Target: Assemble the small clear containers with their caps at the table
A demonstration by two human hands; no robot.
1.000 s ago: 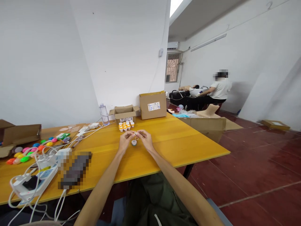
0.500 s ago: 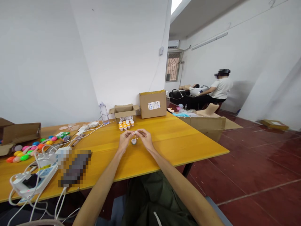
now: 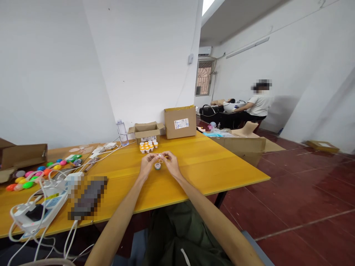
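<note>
Over the yellow table [image 3: 216, 170], my left hand [image 3: 148, 162] and my right hand [image 3: 171, 162] meet with their fingertips pinched together. Between the fingertips shows a small whitish piece [image 3: 159, 156], mostly covered by the fingers and too small to name. A thin pale ring [image 3: 161, 161] hangs or lies just below it; I cannot tell which. Close under the hands rests a small round dish-like thing [image 3: 157, 166] with a pale middle and dark green edge. Beyond my fingers stands a tight group of small white bottles [image 3: 147, 149] with orange bands.
An open carton [image 3: 146, 129] and a closed cardboard box [image 3: 180, 123] stand at the back, beside a clear bottle [image 3: 122, 133]. Leftward are colourful balls [image 3: 29, 181], a corded power strip [image 3: 55, 207] and a blurred dark object [image 3: 90, 199]. A person [image 3: 257, 103] sits far right.
My fingers have shifted slightly around the small whitish piece, and a little more of it shows. Both hands stay in nearly the same place.
</note>
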